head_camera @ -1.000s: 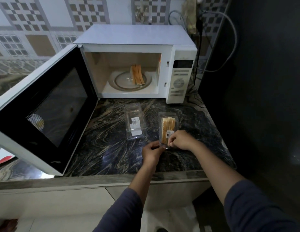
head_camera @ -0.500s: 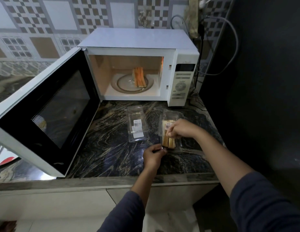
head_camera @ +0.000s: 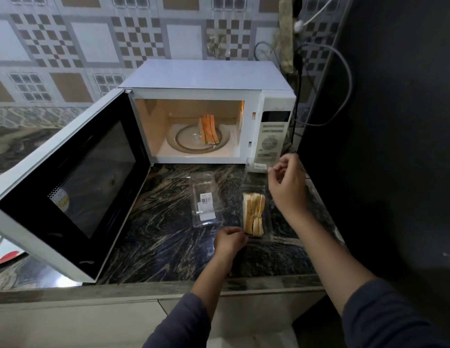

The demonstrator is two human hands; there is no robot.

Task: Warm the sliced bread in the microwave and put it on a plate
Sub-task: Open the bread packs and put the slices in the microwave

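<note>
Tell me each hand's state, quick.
Left hand: grips the near end of the bread pack.
Right hand: pinches the pack's clear lid, raised open.

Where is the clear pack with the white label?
The labelled pack lies flat on the dark counter, mid-frame in the head view, before the open microwave, left of the bread pack.
</note>
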